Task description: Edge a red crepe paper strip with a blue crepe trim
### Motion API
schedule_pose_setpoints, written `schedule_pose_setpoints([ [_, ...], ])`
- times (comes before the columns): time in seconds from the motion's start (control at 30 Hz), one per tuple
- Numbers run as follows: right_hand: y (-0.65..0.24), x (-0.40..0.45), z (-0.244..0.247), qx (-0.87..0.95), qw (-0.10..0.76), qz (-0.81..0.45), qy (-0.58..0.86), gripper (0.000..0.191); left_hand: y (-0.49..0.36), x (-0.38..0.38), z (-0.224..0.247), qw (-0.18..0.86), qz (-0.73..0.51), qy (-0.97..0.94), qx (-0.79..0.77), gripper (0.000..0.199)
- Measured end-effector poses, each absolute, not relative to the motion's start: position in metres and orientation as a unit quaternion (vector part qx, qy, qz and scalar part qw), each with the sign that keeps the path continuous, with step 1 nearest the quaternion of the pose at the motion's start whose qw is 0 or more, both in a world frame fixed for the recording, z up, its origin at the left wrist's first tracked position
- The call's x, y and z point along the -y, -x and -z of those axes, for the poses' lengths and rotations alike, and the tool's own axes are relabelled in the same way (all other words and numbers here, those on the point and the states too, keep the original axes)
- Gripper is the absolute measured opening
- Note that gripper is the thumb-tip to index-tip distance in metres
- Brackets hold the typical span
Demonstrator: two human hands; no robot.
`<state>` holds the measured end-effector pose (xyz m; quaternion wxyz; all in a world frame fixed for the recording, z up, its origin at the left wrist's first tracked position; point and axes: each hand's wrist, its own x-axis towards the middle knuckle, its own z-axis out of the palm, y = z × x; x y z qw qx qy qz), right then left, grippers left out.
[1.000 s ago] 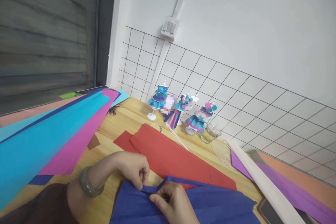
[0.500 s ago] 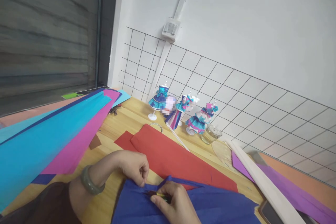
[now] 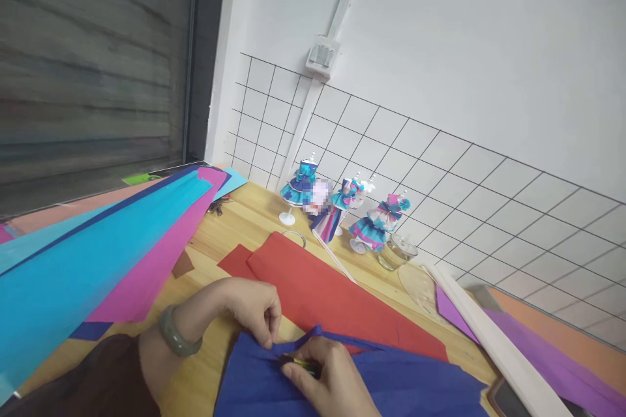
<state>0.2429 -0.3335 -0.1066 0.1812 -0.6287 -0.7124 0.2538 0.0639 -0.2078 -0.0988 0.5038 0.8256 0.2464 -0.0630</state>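
In the head view, the left hand is pinching the upper edge of a dark blue sheet — its grip narrow — while the right hand is holding a small dark-and-yellow tool near that edge. The sheet is lying on the wooden table, overlapping a red sheet.

Matt, papery blue sheet and smooth wooden table

The right hand mostly hides a tool; the bottom edge crops the blue sheet.
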Motion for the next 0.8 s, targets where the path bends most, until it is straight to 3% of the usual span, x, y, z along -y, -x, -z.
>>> schedule_pose_setpoints([
  [0.8, -0.232, 0.327, 0.109, 0.725, 0.176, -0.253, 0.616, 0.02, -0.063, 0.206, 0.099, 0.522, 0.078, -0.819, -0.224, 0.014],
])
